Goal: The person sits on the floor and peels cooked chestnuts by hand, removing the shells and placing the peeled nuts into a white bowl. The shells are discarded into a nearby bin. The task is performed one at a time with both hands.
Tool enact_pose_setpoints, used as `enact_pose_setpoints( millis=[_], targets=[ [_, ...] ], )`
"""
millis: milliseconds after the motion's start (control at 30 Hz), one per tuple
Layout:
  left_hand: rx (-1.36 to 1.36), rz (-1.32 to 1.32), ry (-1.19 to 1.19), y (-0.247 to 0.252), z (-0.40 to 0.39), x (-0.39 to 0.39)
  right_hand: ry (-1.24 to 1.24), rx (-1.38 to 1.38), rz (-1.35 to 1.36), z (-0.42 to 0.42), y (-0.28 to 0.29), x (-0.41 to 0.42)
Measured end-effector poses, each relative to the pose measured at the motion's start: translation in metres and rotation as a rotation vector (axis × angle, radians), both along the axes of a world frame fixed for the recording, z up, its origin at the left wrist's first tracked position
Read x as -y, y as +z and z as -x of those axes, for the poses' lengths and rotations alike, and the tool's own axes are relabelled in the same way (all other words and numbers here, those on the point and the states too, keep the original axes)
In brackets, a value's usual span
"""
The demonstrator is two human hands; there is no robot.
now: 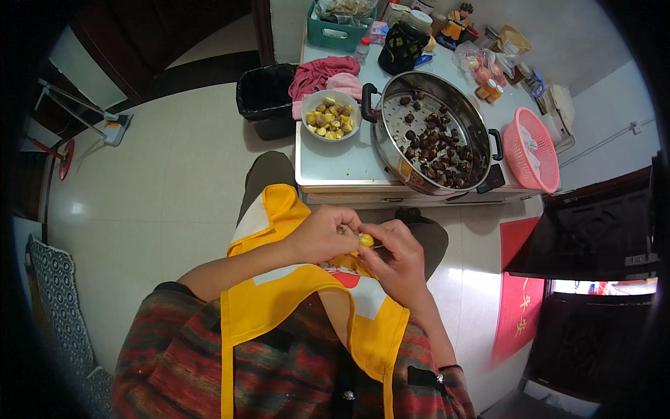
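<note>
Above my lap, a yellow, partly peeled chestnut [366, 240] sits between my two hands. My right hand [396, 250] pinches it between thumb and forefinger. The curled fingers of my left hand [323, 234] meet it from the other side, and a small brownish bit shows inside them, too hidden to name. A yellow apron [285, 301] is bunched below my hands. On the table ahead, a white bowl [331, 138] holds peeled yellow chestnuts [330, 119]. To its right stands a large steel steamer pot [400, 141] with brown unpeeled chestnuts [439, 149] on its perforated base.
The pale table [340, 165] ends just beyond my knees. A black-lined bin [267, 99] stands left of it, by pink cloths [324, 73]. A pink plastic basket [547, 157] sits at the table's right end. Jars, a green basket [335, 34] and bagged fruit [484, 65] line the back.
</note>
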State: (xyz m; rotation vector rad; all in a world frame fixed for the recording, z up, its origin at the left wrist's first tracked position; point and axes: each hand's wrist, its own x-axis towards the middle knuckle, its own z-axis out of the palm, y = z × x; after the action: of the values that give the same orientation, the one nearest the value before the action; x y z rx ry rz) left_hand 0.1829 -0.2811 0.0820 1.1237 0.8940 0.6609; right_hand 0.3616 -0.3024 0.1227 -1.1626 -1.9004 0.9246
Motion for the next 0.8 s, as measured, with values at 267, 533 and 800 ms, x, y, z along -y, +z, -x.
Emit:
enact_pose_setpoints(
  millis=[267,533,800],
  targets=[
    [-0.014,-0.121,0.086,-0.002,-0.007,-0.002,0.081,0.09,-0.157,-0.001,-0.004,-0.004],
    [0.115,-0.007,0.165,-0.002,-0.01,-0.001,0.029,0.039,-0.101,0.001,-0.009,-0.007],
    [-0.311,-0.672,0.333,-0.003,-0.008,-0.003,-0.094,-0.699,0.686,0.008,-0.023,-0.004]
  ],
)
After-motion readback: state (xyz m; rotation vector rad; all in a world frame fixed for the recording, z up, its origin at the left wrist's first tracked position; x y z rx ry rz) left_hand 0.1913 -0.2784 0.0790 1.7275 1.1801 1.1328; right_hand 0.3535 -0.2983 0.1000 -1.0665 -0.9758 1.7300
